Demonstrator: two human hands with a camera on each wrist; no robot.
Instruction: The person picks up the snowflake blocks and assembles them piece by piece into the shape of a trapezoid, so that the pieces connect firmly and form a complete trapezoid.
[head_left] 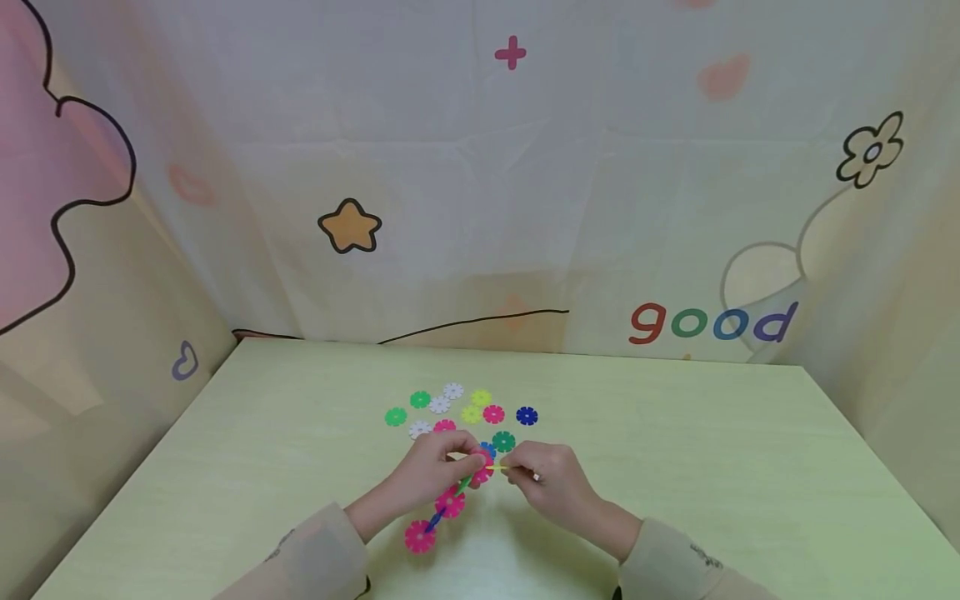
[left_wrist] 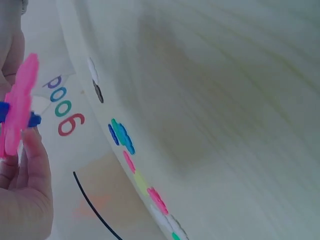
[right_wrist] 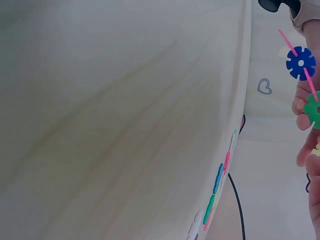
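My left hand [head_left: 442, 462] pinches a pink notched disc [head_left: 482, 468] at the end of a chain of interlocked discs. The chain slants down to the lower left, with a green disc [right_wrist: 315, 110], a second pink disc [head_left: 450, 502], a blue disc [right_wrist: 301, 63] and a pink end disc [head_left: 420, 537]. My right hand [head_left: 555, 479] pinches a yellow disc [head_left: 497, 467], seen edge-on, against the held pink disc. A small white piece [head_left: 536, 477] shows by the right fingers. In the left wrist view, the pink end disc [left_wrist: 22, 105] hangs before the hands.
Loose notched discs lie beyond the hands: a dark green one [head_left: 504, 442], a navy one [head_left: 527, 416], a pink one [head_left: 493, 414], a yellow one [head_left: 481, 397], a white one [head_left: 453, 391] and several more. A printed curtain [head_left: 465, 167] stands behind the pale table [head_left: 712, 467].
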